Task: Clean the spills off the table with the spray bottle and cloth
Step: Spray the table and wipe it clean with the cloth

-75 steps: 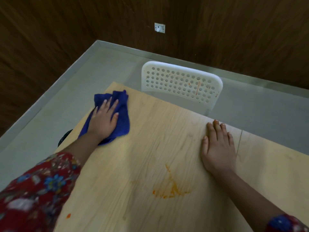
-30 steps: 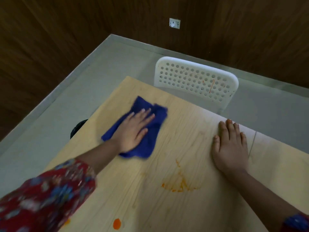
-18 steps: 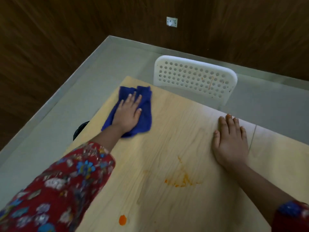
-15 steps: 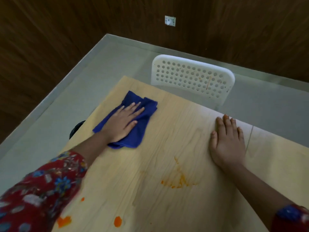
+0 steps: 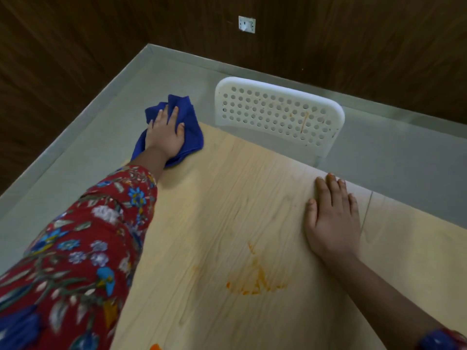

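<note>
Cloth (image 5: 192,133) under flat left hand (image 5: 164,138), table (image 5: 217,198) corner

Crumpled blue cloth (image 5: 190,127) at table's (image 5: 227,198) far corner, orange spill (image 5: 252,284) mid-table

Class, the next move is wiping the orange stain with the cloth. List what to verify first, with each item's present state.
1. Left hand on cloth: ok, fingers pressing it.
2. Cloth fully on table: not ok, overhangs the far corner.
3. Orange stain wiped: not ok, plainly visible.
4. Right hand off stain: ok, flat on table beside it.
5. Spray bottle at hand: cannot tell, not in view.
</note>
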